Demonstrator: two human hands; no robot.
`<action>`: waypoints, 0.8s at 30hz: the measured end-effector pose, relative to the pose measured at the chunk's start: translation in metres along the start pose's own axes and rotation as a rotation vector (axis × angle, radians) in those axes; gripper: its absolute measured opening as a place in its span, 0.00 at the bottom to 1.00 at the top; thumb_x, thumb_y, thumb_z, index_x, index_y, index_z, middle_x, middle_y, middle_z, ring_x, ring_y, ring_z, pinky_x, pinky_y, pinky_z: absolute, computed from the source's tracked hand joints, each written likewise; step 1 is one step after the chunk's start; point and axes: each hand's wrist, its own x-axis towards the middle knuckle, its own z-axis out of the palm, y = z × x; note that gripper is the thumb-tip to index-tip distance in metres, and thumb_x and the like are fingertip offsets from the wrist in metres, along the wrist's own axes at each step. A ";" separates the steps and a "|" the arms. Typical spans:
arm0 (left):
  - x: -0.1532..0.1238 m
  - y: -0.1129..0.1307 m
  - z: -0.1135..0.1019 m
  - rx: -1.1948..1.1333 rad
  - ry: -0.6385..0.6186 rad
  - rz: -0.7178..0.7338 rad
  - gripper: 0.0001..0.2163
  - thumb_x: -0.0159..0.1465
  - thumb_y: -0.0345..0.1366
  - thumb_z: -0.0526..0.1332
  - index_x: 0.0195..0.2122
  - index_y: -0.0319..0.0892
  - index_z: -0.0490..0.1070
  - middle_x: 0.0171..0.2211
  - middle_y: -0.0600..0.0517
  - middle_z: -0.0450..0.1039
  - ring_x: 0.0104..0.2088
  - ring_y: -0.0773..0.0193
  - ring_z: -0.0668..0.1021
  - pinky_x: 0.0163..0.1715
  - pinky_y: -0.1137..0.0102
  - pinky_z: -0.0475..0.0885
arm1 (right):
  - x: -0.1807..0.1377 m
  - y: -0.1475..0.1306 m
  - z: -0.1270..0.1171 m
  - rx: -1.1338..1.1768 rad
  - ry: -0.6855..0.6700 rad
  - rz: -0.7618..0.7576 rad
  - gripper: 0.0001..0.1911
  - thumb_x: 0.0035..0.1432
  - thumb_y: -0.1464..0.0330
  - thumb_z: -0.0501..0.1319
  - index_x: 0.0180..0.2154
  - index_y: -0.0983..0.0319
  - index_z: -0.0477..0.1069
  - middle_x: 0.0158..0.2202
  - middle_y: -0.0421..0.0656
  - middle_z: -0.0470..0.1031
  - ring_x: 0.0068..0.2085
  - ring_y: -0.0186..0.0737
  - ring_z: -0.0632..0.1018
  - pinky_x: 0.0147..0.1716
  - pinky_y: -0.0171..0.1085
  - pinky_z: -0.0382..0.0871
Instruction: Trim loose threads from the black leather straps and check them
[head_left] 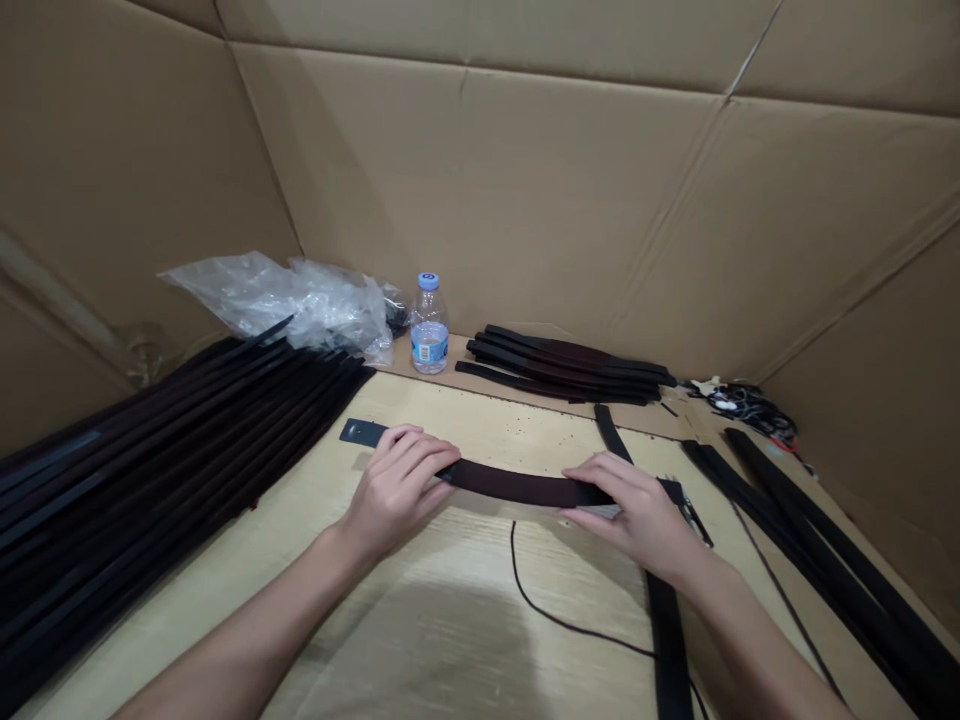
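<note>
Both my hands hold a dark brown leather belt [517,485] lying across the light wood tabletop [457,560], its middle bowed slightly. My left hand [401,480] grips it near the flat black end [361,433]. My right hand [634,515] grips it near a metal buckle end [694,515], which is partly hidden. A second black strap [664,620] runs beneath my right wrist and passes behind the held belt. A thin black cord [570,625] curves across the table below my hands.
A large stack of long dark belts [165,470] covers the left side, and more lie at the back [562,365] and right [825,540]. A water bottle [429,325], crumpled clear plastic [277,305], and tangled cords [750,410] stand before cardboard walls [495,170].
</note>
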 end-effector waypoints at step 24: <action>0.000 0.013 0.010 -0.039 -0.289 -0.001 0.08 0.68 0.35 0.55 0.43 0.35 0.67 0.36 0.44 0.74 0.37 0.55 0.74 0.36 0.61 0.72 | -0.004 0.007 0.006 -0.092 -0.118 -0.117 0.11 0.64 0.66 0.57 0.45 0.65 0.70 0.33 0.48 0.76 0.34 0.45 0.72 0.34 0.45 0.72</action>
